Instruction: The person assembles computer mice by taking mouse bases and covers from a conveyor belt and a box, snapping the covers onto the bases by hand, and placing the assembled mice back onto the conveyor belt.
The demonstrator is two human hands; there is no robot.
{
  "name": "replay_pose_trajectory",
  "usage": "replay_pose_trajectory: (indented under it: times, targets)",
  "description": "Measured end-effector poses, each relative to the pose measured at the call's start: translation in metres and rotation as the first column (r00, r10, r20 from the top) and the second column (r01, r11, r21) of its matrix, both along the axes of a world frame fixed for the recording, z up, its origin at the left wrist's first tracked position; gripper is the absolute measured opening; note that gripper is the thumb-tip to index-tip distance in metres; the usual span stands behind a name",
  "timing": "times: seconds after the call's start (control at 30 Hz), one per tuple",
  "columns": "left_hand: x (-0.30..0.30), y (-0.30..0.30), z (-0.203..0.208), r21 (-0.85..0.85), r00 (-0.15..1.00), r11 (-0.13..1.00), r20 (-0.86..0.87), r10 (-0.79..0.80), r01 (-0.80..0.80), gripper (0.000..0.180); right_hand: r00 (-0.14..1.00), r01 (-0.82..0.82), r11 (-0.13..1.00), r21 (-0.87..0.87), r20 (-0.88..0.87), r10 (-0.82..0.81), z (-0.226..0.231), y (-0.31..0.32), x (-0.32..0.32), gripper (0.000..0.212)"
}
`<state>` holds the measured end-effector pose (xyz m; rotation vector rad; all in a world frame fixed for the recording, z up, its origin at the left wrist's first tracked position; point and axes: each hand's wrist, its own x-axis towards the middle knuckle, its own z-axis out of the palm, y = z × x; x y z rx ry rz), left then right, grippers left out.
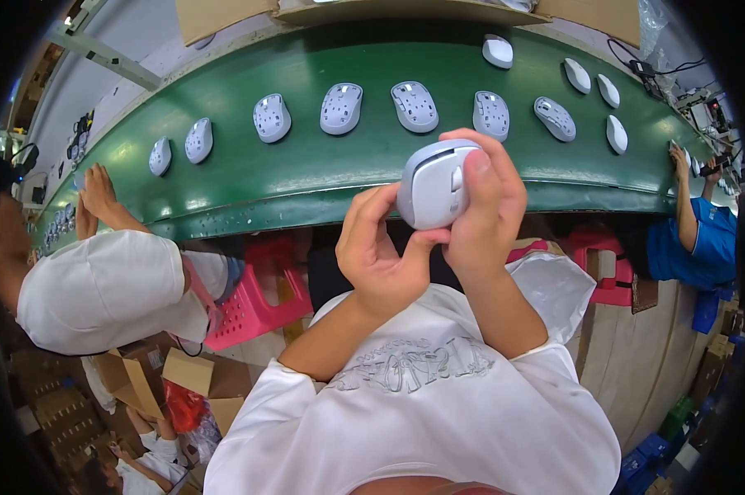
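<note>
A pale computer mouse (429,196) is held up between my hands, above the near edge of the green bench. A dark slot runs along its top end, and its scroll wheel shows at the right. My right hand (490,202) is closed round the right side, thumb pressed near the slot. Against the lower left side rests my left hand (382,252), fingers curled behind the mouse and thumb at its bottom edge. Beyond them, several mouse shells without top covers, such as this one (414,106), lie in a row on the bench.
The green bench (249,177) curves across the view. Several white mice (577,76) lie at its far right. Cardboard boxes (405,12) stand behind it. Co-workers sit at left (108,289) and right (694,243), beside pink stools (261,305). An open carton (195,371) is lower left.
</note>
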<state>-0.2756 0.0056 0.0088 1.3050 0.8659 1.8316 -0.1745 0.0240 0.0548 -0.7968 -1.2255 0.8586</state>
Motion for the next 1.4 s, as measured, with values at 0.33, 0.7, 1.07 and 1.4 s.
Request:
replay_pose_trajectory:
  times: [0.33, 0.7, 1.07, 1.4]
  targets:
    - [-0.013, 0.003, 0.020, 0.191, 0.949, 0.972, -0.253, 0.187, -0.141, 0.056, 1.000, 0.010, 0.999, 0.038, -0.028, -0.009, 0.008, 0.000, -0.011, 0.038]
    - [-0.025, 0.012, 0.001, 0.122, 0.970, 0.991, -0.227, 0.083, -0.056, 0.056, 0.976, -0.155, 0.987, -0.052, -0.166, 0.145, -0.004, 0.010, -0.010, 0.038]
    - [-0.024, 0.011, -0.014, 0.070, 0.967, 0.997, -0.255, -0.001, 0.019, 0.055, 0.983, -0.118, 0.983, -0.142, -0.157, 0.096, -0.016, 0.004, -0.001, 0.037]
    - [-0.024, 0.008, -0.018, 0.049, 0.929, 0.999, -0.369, -0.004, 0.024, 0.052, 0.979, -0.073, 0.966, -0.249, -0.202, 0.022, -0.016, -0.003, -0.004, 0.036]
